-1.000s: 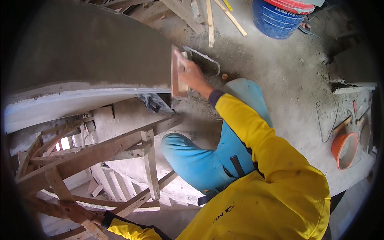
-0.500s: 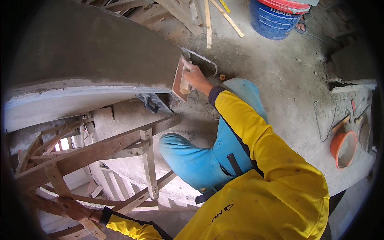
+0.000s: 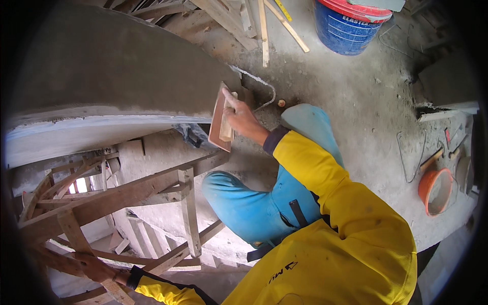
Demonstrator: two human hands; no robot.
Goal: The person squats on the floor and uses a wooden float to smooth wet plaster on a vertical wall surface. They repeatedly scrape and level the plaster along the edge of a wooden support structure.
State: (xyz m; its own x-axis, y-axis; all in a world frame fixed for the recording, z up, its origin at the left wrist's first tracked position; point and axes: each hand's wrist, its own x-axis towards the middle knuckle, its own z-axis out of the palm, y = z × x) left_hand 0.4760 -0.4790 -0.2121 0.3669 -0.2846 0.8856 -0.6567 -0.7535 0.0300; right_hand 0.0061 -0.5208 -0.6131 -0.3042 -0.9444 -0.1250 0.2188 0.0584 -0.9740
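My right hand [image 3: 243, 119] is closed round the wooden handle of a plastering float [image 3: 217, 122], its index finger stretched along the handle. The float's flat board is tilted on edge at the end of a grey, freshly smoothed plaster wall [image 3: 127, 66]; its lower part sticks out past the wall's pale lower edge. Whether the whole face touches the plaster is hidden. At the lower left, my left hand [image 3: 96, 267] grips a timber of the rough wooden framework [image 3: 127, 193]. Part of its fingers is lost in shadow.
Below on the left, steps [image 3: 145, 236] show through the framework. A blue bucket [image 3: 345, 28] with a red rim stands on the dusty floor, near loose wood strips [image 3: 265, 35]. An orange bucket [image 3: 426, 193] and bent metal rods [image 3: 404, 160] lie at the right.
My right hand has drawn the float toward me and slightly left, past the wall's lower edge. My left hand stays on the timber.
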